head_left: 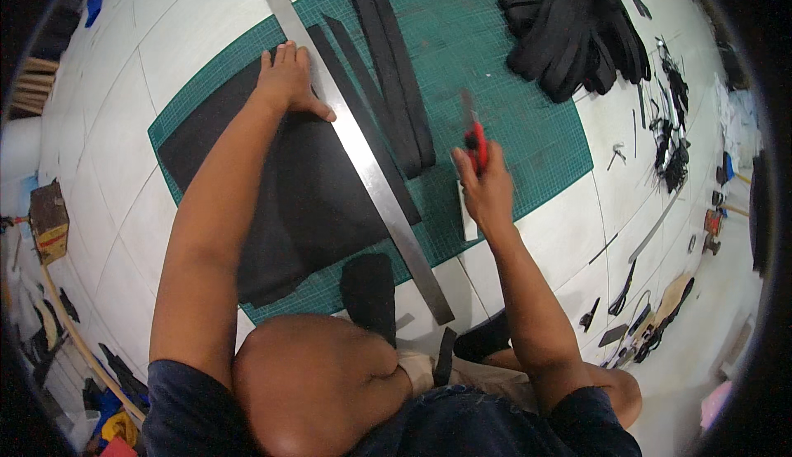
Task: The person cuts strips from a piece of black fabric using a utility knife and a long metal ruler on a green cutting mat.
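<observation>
My left hand lies on the black fabric, fingers stretched forward and thumb on the edge of a long metal ruler. The ruler crosses the fabric diagonally, and its near end reaches past the green cutting mat. To the ruler's right, a narrow margin of the fabric shows. My right hand grips a red utility knife above the mat, with its blurred blade pointing away from me. Under that hand, a white strip-shaped object is partly hidden.
Long black strips lie on the mat beside the ruler. A heap of black straps covers the mat's far right corner. Dark scraps and tools are scattered over the white tiled floor at right. A wooden block sits at far left.
</observation>
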